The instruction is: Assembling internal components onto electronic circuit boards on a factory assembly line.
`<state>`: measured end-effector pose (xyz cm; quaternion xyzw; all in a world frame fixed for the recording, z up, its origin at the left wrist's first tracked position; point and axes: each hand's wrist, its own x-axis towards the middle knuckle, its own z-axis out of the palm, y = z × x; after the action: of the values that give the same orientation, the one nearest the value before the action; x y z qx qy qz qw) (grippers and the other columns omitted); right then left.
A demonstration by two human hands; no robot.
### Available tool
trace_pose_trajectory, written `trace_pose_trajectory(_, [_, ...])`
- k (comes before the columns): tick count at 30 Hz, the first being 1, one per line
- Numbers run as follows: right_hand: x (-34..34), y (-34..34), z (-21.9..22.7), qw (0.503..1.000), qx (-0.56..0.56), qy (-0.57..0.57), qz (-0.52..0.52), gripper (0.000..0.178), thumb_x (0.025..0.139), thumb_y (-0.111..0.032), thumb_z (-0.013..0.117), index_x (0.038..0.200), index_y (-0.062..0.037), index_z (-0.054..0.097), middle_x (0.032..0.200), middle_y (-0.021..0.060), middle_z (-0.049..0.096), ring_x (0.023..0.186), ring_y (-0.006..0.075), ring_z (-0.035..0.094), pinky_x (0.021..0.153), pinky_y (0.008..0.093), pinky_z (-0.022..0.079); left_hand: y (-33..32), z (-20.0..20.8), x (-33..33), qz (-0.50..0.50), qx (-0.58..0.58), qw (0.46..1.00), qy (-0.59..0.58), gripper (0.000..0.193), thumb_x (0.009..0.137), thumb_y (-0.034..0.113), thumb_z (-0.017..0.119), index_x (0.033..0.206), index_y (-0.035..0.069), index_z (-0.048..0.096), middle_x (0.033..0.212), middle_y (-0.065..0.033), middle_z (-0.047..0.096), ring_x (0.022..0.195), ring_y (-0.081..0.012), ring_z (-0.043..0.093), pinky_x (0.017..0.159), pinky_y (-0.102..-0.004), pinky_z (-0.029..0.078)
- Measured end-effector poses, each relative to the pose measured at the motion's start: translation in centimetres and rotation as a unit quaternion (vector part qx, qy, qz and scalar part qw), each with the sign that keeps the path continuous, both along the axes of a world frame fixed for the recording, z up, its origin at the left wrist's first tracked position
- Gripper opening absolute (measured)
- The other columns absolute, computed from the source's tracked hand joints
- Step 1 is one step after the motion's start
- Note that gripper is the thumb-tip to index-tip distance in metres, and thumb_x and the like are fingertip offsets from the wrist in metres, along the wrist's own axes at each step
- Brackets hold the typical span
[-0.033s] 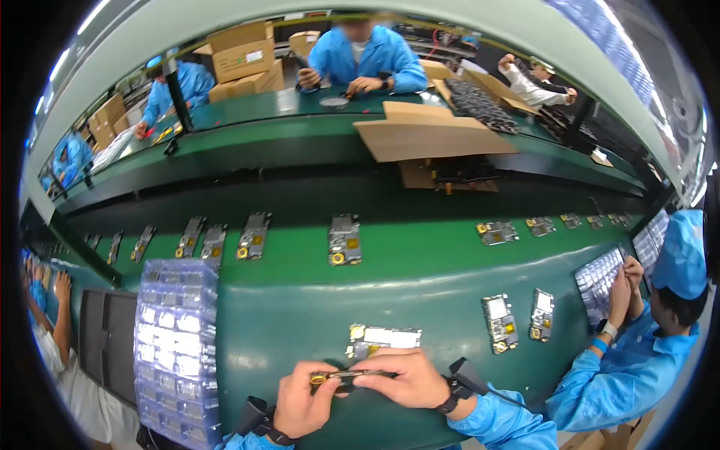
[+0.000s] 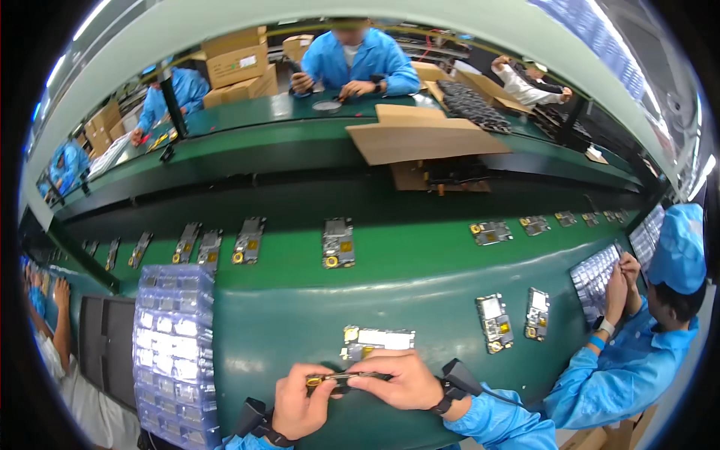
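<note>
A circuit board (image 2: 341, 379) is held edge-on between my two hands, low in the middle of the view. My left hand (image 2: 300, 405) pinches its left end, by a round yellow part. With thumb and fingers, my right hand (image 2: 403, 384) grips the right end. Just beyond my fingers, another circuit board (image 2: 384, 339) lies flat on the green table, partly hidden by my right hand. To the right rest two more circuit boards, a nearer one (image 2: 494, 324) and a smaller-looking one (image 2: 537, 315), both with pale labels.
A clear plastic tray (image 2: 174, 330) with many pockets stands left of my hands, beside a dark tray (image 2: 112, 341). Several circuit boards (image 2: 338, 244) line the green strip (image 2: 412, 262) beyond the table edge. Cardboard (image 2: 427, 141) juts over it. A co-worker (image 2: 615, 375) sits close on the right.
The whole view has shifted slightly, so the scene sits a little further left. My hands keep the same hold on the circuit board.
</note>
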<state>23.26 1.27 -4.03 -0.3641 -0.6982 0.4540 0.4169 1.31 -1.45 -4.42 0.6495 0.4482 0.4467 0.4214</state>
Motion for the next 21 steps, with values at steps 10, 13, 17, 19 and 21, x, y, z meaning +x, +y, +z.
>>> trace_pose_trajectory(10, [5.0, 3.3, 1.7, 0.969, 0.074, -0.094, -0.215, 0.019, 0.091, -0.014, 0.074, 0.107, -0.0027, 0.075, 0.091, 0.0160, 0.073, 0.079, 0.0289, 0.072, 0.071, 0.0362, 0.058, 8.0, 1.3, 4.6, 0.066, -0.001, 0.998, 0.017, 0.039, 0.107, 0.020, 0.053, 0.136, -0.004, 0.047, 0.140, -0.0224, 0.054, 0.128, -0.0318, 0.056, 0.092, -0.0487, 0.057])
trace_pose_trajectory(13, [9.7, 5.8, -1.0, 0.934, 0.110, -0.216, -0.263, 0.026, 0.087, -0.017, 0.076, 0.108, -0.0025, 0.075, 0.093, 0.0190, 0.073, 0.082, 0.0357, 0.073, 0.074, 0.0409, 0.058, 17.1, -0.5, 3.2, 0.312, 0.173, 0.865, 0.354, 0.059, 0.099, 0.031, 0.063, 0.141, -0.007, 0.045, 0.146, -0.0272, 0.047, 0.139, -0.0410, 0.041, 0.109, -0.0573, 0.041])
trace_pose_trajectory(17, [10.0, 6.5, -1.3, 0.946, 0.094, -0.262, -0.166, 0.051, 0.076, -0.027, 0.087, 0.120, -0.0050, 0.073, 0.122, 0.0195, 0.064, 0.112, 0.0386, 0.062, 0.098, 0.0432, 0.051, 23.4, -3.4, -4.1, 0.478, -0.044, 0.705, 0.523, 0.077, 0.088, 0.050, 0.072, 0.138, -0.004, 0.050, 0.145, -0.0232, 0.049, 0.139, -0.0383, 0.040, 0.112, -0.0639, 0.032])
trace_pose_trajectory(19, [10.7, 6.1, -0.7, 0.937, 0.111, -0.315, -0.104, 0.060, 0.072, -0.029, 0.090, 0.124, -0.0060, 0.071, 0.129, 0.0182, 0.062, 0.122, 0.0385, 0.055, 0.106, 0.0430, 0.046, 23.8, -3.8, -4.4, 0.441, -0.049, 0.736, 0.511, 0.075, 0.086, 0.050, 0.075, 0.135, -0.003, 0.052, 0.140, -0.0204, 0.053, 0.138, -0.0374, 0.042, 0.113, -0.0638, 0.031])
trace_pose_trajectory(21, [11.3, 6.4, -1.1, 0.936, 0.086, -0.338, -0.050, 0.063, 0.074, -0.030, 0.089, 0.127, -0.0040, 0.069, 0.132, 0.0176, 0.062, 0.123, 0.0378, 0.055, 0.106, 0.0424, 0.045, 23.4, -3.9, -4.2, 0.421, -0.024, 0.768, 0.481, 0.065, 0.081, 0.046, 0.082, 0.122, 0.002, 0.056, 0.126, -0.0123, 0.061, 0.133, -0.0322, 0.047, 0.115, -0.0650, 0.026])
